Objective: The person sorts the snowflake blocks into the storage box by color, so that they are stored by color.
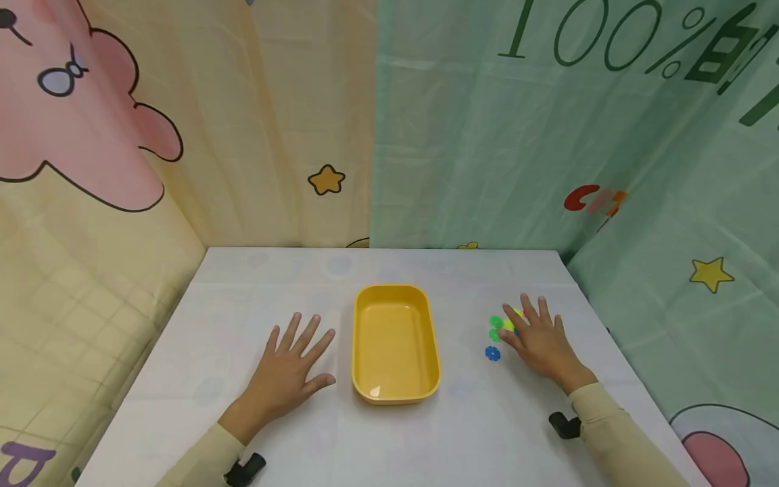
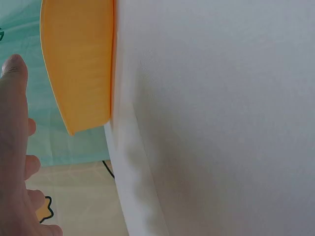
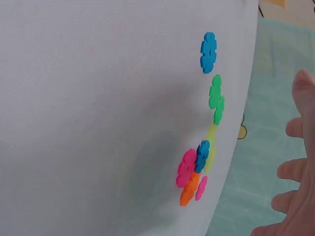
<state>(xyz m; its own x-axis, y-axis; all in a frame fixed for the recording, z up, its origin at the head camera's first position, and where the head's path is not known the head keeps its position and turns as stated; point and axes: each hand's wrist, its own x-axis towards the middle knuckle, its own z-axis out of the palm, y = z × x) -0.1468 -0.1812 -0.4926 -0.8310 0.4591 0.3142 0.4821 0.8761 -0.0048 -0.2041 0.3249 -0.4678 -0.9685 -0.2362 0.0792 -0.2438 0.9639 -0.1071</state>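
Observation:
My left hand [image 1: 274,387] is spread flat-fingered above the white table, just left of a yellow tray [image 1: 395,345]. My right hand [image 1: 544,346], also with fingers spread, hovers over a small group of flower-shaped plastic discs and partly hides them in the head view. From the right wrist, the group shows a blue disc [image 3: 208,53], green discs [image 3: 215,92], yellow ones, a pink disc [image 3: 186,168] and an orange disc [image 3: 189,189], some overlapping. Both hands hold nothing. In the left wrist view the tray's side [image 2: 81,69] stands beyond the thumb.
The white table [image 1: 243,297] carries the tray near its middle and the discs to the right. Printed curtains [image 1: 462,149] hang behind the table and along both sides. A black wrist camera [image 1: 245,469] sits under the left sleeve, another [image 1: 564,426] beside the right one.

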